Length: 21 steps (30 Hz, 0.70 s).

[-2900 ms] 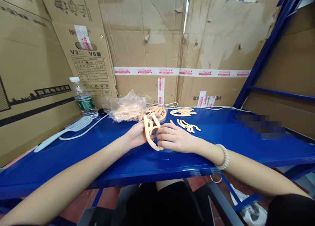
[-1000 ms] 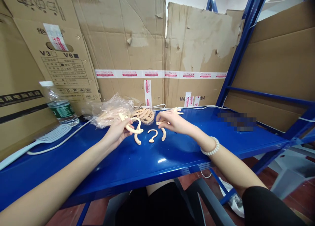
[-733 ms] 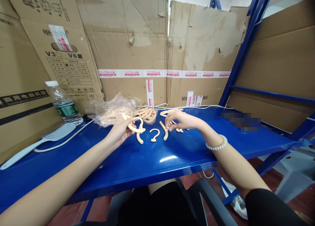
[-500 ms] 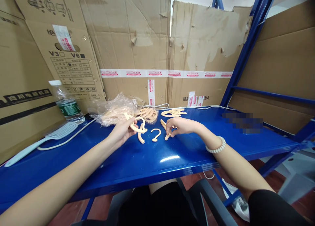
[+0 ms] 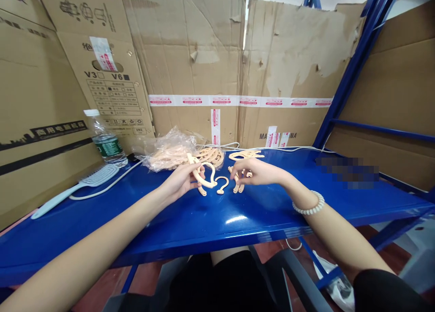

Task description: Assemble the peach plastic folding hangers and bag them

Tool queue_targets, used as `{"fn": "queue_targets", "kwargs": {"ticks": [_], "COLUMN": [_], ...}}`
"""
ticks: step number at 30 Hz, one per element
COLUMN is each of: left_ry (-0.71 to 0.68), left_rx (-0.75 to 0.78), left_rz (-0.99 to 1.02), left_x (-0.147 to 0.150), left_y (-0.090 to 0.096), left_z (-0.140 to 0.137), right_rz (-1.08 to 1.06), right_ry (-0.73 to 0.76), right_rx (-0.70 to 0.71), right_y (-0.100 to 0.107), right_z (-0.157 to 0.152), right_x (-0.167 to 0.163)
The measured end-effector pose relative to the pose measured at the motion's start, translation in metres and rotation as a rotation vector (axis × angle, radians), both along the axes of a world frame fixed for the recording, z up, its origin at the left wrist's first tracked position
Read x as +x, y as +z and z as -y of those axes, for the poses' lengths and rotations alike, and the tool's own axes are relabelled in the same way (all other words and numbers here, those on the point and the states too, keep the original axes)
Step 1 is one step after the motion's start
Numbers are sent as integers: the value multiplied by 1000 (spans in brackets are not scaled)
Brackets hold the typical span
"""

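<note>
At center frame, the left hand (image 5: 185, 180) pinches a curved hanger piece (image 5: 204, 181) near its top, apparently leaving the lower end clear; the right hand (image 5: 256, 171) bends over 2 strips (image 5: 241, 188), grip impossible to tell, 1 loose hook (image 5: 220, 192) between.

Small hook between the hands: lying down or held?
Lying down: the hook rests on the blue table, with neither the left hand nor the right hand gripping it.

Large brown cardboard box (image 5: 30, 85), far left: "商用电脑机箱" on dark printed band (image 5: 61, 129). Upright brown cardboard panel (image 5: 112, 90) beside it: "V3", blank square (image 5: 101, 75); "V6", filled square (image 5: 127, 77). Torn brown cardboard sheet (image 5: 292, 67), rear right: "MA", "INA", white-and-red tape (image 5: 272, 137) between.
</note>
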<state>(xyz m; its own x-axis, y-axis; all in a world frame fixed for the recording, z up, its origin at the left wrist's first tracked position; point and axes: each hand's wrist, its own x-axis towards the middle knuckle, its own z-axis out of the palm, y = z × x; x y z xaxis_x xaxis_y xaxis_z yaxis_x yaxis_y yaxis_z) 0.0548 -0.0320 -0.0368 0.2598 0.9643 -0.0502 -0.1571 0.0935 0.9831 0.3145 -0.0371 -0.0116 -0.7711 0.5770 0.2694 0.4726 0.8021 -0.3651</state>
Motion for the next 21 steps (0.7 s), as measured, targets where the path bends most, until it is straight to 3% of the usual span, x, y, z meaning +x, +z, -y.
{"fn": "queue_targets", "kwargs": {"ticks": [3, 5, 9, 12, 14, 16, 18, 21], "left_ry": [-166, -268, -266, -243, -234, -189, -127, -47], "left_rx": [30, 101, 300, 481, 603, 703, 767, 807], "left_rz": [-36, -91, -237, -387, -494, -590, -667, -751], "left_x": [4, 6, 6, 5, 5, 5, 5, 4], "left_y": [2, 2, -1, -1, 1, 3, 2, -1], "left_z": [8, 13, 15, 16, 18, 21, 23, 21], "right_rz": [-205, -204, -132, -394, -587, -674, -723, -857], "right_ry": [29, 103, 128, 13, -22, -20, -59, -173], "right_rx": [314, 468, 546, 371, 104, -204, -412, -469], "right_y": [-6, -11, -20, -26, -30, -33, -35, -36], "right_z": [6, 10, 13, 10, 7, 4, 0, -3], "right_x": [-15, -24, -33, -36, -39, -42, -43, -41]}}
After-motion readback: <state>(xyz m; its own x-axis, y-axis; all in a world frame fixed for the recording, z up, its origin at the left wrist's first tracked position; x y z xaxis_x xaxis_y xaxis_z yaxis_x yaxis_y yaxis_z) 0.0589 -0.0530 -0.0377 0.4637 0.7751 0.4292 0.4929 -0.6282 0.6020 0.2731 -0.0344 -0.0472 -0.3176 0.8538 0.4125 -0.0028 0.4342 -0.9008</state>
